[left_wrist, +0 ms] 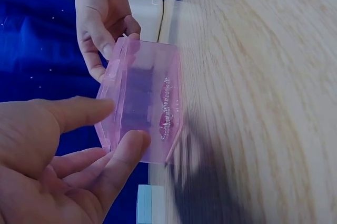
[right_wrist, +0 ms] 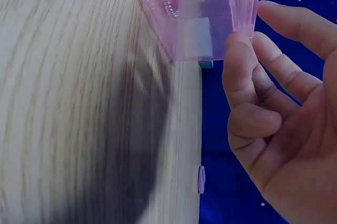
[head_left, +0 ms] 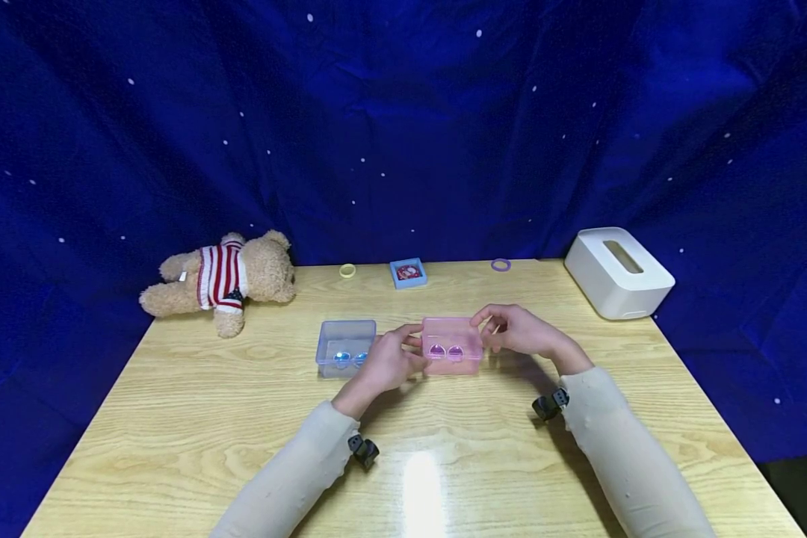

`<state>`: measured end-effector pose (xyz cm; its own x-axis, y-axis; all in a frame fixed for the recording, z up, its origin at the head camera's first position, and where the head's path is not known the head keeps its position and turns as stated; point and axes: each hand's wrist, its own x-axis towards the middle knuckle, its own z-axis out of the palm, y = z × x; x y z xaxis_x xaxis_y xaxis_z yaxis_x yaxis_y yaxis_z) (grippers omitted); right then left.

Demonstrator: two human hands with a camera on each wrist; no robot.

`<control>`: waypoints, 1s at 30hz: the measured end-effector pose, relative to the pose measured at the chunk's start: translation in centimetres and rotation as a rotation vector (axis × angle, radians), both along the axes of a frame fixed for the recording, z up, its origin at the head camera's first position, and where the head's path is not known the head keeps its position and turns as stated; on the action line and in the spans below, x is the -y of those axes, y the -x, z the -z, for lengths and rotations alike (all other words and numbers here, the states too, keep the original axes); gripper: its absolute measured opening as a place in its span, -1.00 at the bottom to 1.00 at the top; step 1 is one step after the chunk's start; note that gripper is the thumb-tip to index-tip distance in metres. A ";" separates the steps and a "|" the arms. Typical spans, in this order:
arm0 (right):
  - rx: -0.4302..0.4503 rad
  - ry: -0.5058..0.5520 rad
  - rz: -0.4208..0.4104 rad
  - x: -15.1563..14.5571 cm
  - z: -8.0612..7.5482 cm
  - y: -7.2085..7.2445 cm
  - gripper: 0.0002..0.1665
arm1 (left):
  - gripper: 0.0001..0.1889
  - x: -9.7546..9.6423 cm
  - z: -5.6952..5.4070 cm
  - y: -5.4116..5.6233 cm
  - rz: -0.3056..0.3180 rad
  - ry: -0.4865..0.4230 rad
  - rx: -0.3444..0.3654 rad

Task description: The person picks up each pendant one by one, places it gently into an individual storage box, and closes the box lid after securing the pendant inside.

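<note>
A pink see-through box (head_left: 452, 366) sits on the table between the two hands. Inside it shows a pair of pink round-lensed glasses (head_left: 446, 351) with a sparkly edge. My left hand (head_left: 390, 361) is at the box's left side, thumb and fingers spread around its upper corner. At the opposite side is my right hand (head_left: 516, 329), its fingertips (right_wrist: 238, 42) at the box's rim and other fingers bent loosely. Left of the pink box, partly behind my left hand, stands a blue see-through box (head_left: 329, 370) with blue round-lensed glasses (head_left: 341, 359). Whether either box is lidded I cannot tell.
Along the back lie a yellow ring (head_left: 347, 264), a small light-blue box (head_left: 410, 283) with a red item in it, and a purple ring (head_left: 501, 259). A teddy bear (head_left: 222, 280) lies back left; a white tissue box (head_left: 622, 295) stands back right, before a blue curtain (head_left: 403, 149).
</note>
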<state>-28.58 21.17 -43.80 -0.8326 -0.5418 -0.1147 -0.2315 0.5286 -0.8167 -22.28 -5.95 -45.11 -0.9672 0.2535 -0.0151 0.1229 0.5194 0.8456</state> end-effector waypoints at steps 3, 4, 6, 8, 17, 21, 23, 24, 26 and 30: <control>-0.009 0.001 -0.009 0.0 0.1 0.0 -0.60 | -0.37 0.0 0.0 -0.1 -0.001 0.012 -0.003; -0.011 0.000 -0.012 0.0 0.2 0.0 -0.59 | -0.38 0.0 0.0 -0.1 -0.003 0.013 -0.003; -0.006 -0.001 -0.016 0.1 0.2 -0.1 -0.58 | -0.40 0.0 0.0 -0.1 -0.013 0.030 -0.009; -0.002 -0.002 -0.018 0.2 0.3 -0.2 -0.58 | -0.41 0.0 0.0 -0.1 -0.015 0.016 -0.001; -0.006 0.000 0.001 0.3 0.2 -0.2 -0.61 | -0.42 -0.1 -0.3 -0.1 -0.034 0.041 0.008; -0.031 0.011 -0.004 0.2 0.3 -0.2 -0.61 | -0.45 0.1 -0.3 -0.3 -0.025 0.042 -0.004; -0.050 0.008 0.009 0.0 0.4 -0.2 -0.61 | -0.50 0.4 -0.4 -0.3 -0.028 0.046 -0.025; -0.063 0.003 0.019 -0.2 0.3 -0.2 -0.62 | -0.54 0.6 -0.5 -0.3 -0.033 0.049 -0.036; -0.097 -0.017 0.047 -0.5 0.1 -0.1 -0.67 | -0.62 1.2 -0.8 -0.2 -0.041 0.048 -0.063; -0.171 -0.080 0.103 -1.2 -0.8 0.0 -0.78 | -0.77 2.7 -1.9 0.1 -0.054 0.009 -0.094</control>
